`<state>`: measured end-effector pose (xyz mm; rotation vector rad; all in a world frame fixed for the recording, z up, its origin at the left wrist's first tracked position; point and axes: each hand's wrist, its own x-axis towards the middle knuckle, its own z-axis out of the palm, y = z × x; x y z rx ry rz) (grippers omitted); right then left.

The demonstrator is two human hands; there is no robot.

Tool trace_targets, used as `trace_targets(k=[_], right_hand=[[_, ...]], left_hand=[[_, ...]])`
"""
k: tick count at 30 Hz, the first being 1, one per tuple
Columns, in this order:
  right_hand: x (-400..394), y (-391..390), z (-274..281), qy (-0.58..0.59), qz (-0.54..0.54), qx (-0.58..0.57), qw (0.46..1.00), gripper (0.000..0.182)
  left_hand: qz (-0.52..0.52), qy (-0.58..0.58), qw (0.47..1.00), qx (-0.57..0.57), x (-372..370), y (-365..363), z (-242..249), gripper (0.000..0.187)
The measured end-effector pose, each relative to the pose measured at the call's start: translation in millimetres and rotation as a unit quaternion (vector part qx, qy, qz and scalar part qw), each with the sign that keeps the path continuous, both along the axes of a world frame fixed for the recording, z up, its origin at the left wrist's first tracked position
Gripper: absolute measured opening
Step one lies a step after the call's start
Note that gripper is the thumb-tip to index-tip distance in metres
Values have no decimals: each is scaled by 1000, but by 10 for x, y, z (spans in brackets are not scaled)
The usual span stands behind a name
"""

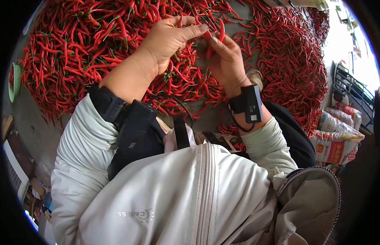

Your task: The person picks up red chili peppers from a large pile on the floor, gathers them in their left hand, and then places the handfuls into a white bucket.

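Note:
Red chili peppers with green stems (87,45) lie in a big heap at the upper left, under and around my hands. My left hand (167,38) is closed over the heap, thumb pressed toward the fingers, with a red chili partly showing at its fingers. Just to its right, my right hand (226,57) is closed around red chilies (221,30), which stick up past the thumb. The two hands are close together near the top of the view. The palm side of each hand is partly hidden.
A second chili heap (294,61) spreads on the right. Printed sacks (335,143) and a blue metal rack (353,87) stand at the far right. A green basin (15,83) is at the left edge. A shoe (255,78) shows beside my right wrist.

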<state>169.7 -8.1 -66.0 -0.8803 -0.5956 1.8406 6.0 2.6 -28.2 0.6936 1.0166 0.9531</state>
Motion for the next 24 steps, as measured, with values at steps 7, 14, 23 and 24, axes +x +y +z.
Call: trace_targets(k=[7, 14, 23, 24], right_hand=[[-37, 221, 134, -21, 15, 14, 1000, 26], [391, -175, -1118, -578, 193, 64, 790, 33], [835, -83, -1559, -812, 291, 164, 479, 40], [836, -13, -1567, -813, 306, 148, 473, 42]], left_hand=[[85, -89, 991, 53, -229, 102, -107, 16], [179, -165, 968, -58, -101, 56, 133, 10], [168, -188, 968, -16, -52, 9, 154, 7], [167, -187, 968, -16, -62, 11, 143, 7]])
